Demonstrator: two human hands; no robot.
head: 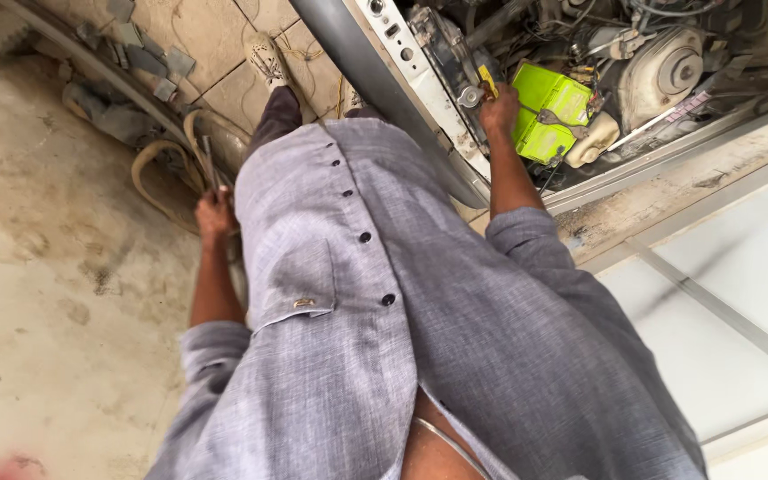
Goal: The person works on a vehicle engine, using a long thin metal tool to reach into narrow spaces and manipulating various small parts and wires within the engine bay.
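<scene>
Gripping a yellow-handled tool (488, 80) in the right hand (500, 108), fist closed round the handle, tip aimed at the metal edge just beside a green battery (548, 111). Reaching into an open engine bay (668, 53), over the grey bumper (348, 62), with the tool near the front of the bay and touching or almost touching a round fitting (469, 96); cannot tell which. Looks like a step of working a fastener or clamp beside the battery, though the tip itself is too small to make out. Calls, as a judgement, for a steady push along the tool's line, and for keeping the metal tip away from the battery's strap (555, 118) and from the loose wires around it.

Hanging low at the left side, well apart from the bay: left hand (215, 213), closed on a thin metal rod (209, 164), possibly a spanner.

Standing on a stained, dusty concrete floor (46, 267), one shoe (266, 58) on pale paving slabs (197, 36) near the bumper. Beside the left hand, a loop of tan hose (148, 178) and grey rubble (135, 58) along a kerb. To the right, a white panel (740, 267) with a metal rail across it. Bright daylight, dirt everywhere
</scene>
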